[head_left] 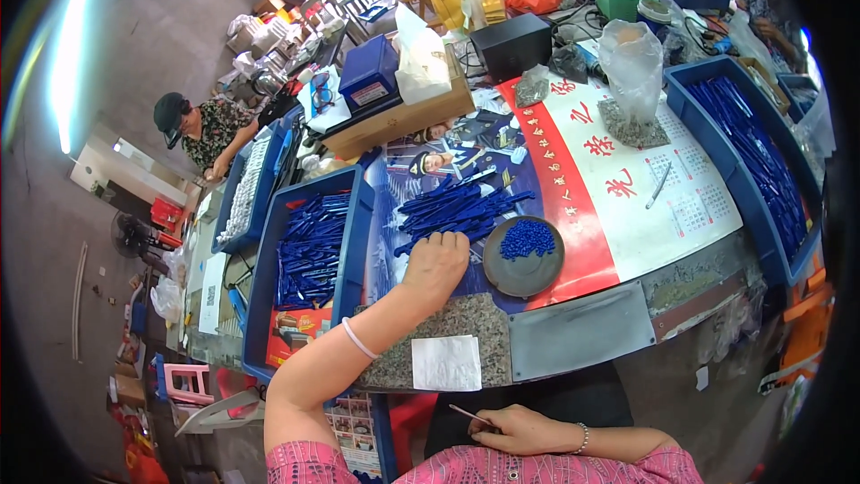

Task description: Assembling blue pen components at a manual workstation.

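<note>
My left hand [437, 260] reaches to the near edge of a loose pile of thin blue plastic sticks [466, 208], its fingers curled down against them. The fingertips are hidden, so what they grip does not show. Just right of that hand, a dark round dish [509, 280] holds a heap of small blue pieces [528, 239]. Low in front of my body, my right hand [515, 430] is closed around a slender pale stick-like tool [468, 413], which points up and to the left.
Blue trays [360, 242] of similar sticks flank the workspace, another tray [678, 90] at right. A clear bag [632, 63] and a pen [659, 185] lie on the poster [587, 206]. White paper [446, 362] rests at the near edge. Another person [215, 130] works at far left.
</note>
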